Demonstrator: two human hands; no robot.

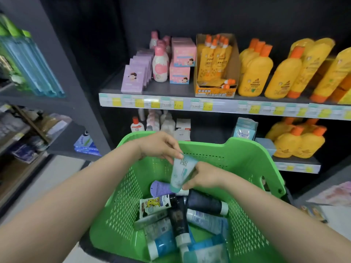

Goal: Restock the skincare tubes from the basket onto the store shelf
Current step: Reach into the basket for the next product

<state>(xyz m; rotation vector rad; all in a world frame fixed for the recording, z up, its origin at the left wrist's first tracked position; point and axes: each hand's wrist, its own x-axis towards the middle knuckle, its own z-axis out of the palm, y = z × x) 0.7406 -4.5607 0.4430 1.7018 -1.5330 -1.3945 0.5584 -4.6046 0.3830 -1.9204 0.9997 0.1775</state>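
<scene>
Mid-pick, my left hand (161, 147) and right hand (204, 176) pinched the pale teal plastic tube (181, 172) above the green perforated basket (247, 149); next it needed shelving.

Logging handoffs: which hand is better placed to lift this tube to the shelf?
Probably the left hand: it pinches the tube by its upper end, nearer the shelf; the right hand holds the lower end, over the basket.
</scene>
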